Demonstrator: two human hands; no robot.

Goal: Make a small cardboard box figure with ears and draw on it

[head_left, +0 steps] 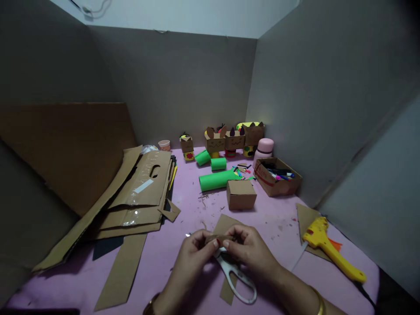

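Note:
Both hands meet near the front middle of the pink table. My left hand (199, 251) and my right hand (247, 249) pinch a small piece of brown cardboard (220, 239) between thumbs and fingertips; most of it is hidden by the fingers. Just below them lie white-handled scissors (239, 280), their blades out of sight under the hands. Beneath the scissors is a cardboard strip (227, 292). Beyond my fingers a flat cardboard piece (225, 222) rests on the table, and a small closed cardboard box (241, 195) stands farther back.
Stacked cardboard sheets (141, 188) lie left, with a long strip (123, 271) in front. Green tubes (215, 180) and decorated cardboard figures (215, 142) stand at the back. A pen box (278, 186), pink bottle (263, 148) and yellow glue gun (331, 249) are right. Grey walls enclose the table.

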